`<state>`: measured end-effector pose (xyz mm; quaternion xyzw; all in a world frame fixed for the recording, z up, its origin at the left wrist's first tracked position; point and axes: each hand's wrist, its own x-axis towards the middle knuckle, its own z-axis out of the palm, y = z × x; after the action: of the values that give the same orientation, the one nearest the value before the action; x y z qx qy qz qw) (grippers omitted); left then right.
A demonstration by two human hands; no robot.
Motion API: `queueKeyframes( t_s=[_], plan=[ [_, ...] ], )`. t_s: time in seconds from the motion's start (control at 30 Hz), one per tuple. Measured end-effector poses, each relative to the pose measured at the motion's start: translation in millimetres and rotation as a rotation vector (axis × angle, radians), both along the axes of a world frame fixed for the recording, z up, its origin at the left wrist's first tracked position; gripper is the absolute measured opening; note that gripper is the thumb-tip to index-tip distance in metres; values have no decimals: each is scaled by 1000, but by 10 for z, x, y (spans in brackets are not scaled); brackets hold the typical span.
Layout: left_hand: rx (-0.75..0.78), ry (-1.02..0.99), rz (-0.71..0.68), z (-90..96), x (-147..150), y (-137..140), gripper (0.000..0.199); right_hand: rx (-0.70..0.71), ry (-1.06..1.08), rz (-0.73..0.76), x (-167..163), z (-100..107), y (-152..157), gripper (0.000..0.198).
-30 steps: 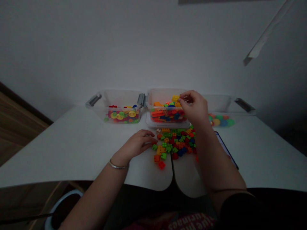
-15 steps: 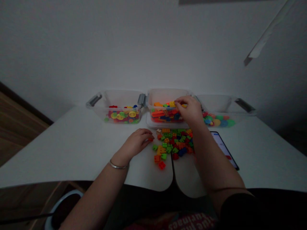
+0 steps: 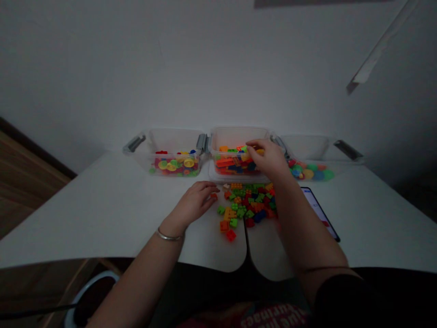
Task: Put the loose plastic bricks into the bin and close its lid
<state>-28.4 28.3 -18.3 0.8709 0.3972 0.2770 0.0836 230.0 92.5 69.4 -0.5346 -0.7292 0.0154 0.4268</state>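
My left hand (image 3: 197,200) is at the left edge of a loose pile of toy bricks (image 3: 241,212), its fingers curled around a small orange brick (image 3: 214,196). My right hand (image 3: 268,157) reaches over the front right of the middle clear plastic box (image 3: 241,132). Its thumb and index finger are a little apart, and no brick shows between their tips. Orange, red, blue and green bricks (image 3: 232,163) fill the lower part of that box. My right forearm covers the right side of the pile.
To the left stands a clear box (image 3: 174,133) of colourful pieces. Another clear box (image 3: 305,139) with round pieces is to the right. A phone (image 3: 319,212) lies beside my right forearm. Along the table's front edge (image 3: 225,272) there is a curved cutout.
The yellow brick at my right fingertips is no longer between them; the fingers have parted slightly over the middle box. My left hand has risen a little along with the orange brick.
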Motion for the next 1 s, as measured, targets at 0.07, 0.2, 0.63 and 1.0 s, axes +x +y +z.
queueKeyframes(
  t_s=[0.07,0.2,0.63,1.0],
  plan=[
    [10,-9,-5,-3,0,0,26,34,98,25,29,100,-69,25],
    [21,-26,-17,22,4,0,30,119,238,26,114,294,-190,22],
    [27,202,-326,178,305,-361,77,11,-11,-3,346,-309,-962,29],
    [144,291,-51,111,365,-393,39,-121,-307,-331,350,-1055,-1569,54]
  ],
)
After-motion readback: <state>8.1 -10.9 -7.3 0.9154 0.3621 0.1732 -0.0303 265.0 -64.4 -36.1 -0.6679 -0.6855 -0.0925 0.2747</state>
